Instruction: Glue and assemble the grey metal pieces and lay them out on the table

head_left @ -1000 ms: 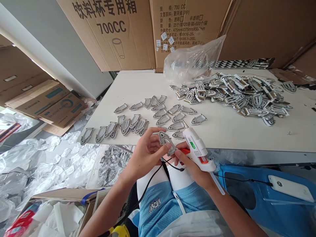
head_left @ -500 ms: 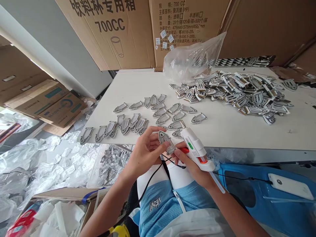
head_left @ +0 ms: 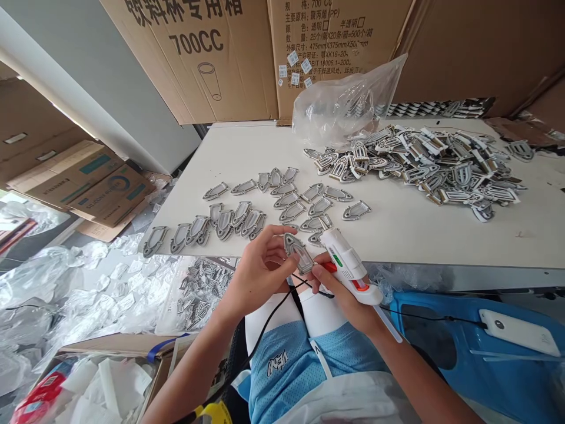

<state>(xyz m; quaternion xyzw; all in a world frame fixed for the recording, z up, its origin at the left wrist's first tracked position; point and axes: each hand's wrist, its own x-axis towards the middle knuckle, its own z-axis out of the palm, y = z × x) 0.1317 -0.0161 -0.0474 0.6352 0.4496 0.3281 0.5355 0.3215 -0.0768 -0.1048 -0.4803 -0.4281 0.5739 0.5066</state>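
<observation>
My left hand is closed on a small grey pointed frame piece, pinched between thumb and fingers above my lap. In my right hand is a white hot glue gun with a red trigger, its metal nozzle tilted up and to the left. A clear glue stick sticks out of its back end. My right thumb or fingertip is by the lower right end of the frame piece. Loose grey frame pieces lie on the white table just beyond my hands.
A large heap of grey-and-white pieces covers the table's right side, with a clear plastic bag behind it. Cardboard boxes stand along the back. At right is a blue stool with a white device. Plastic wrappers litter the floor.
The glue gun has shifted very slightly to the left. Both hands keep their grip, and the frame piece stays almost where it was.
</observation>
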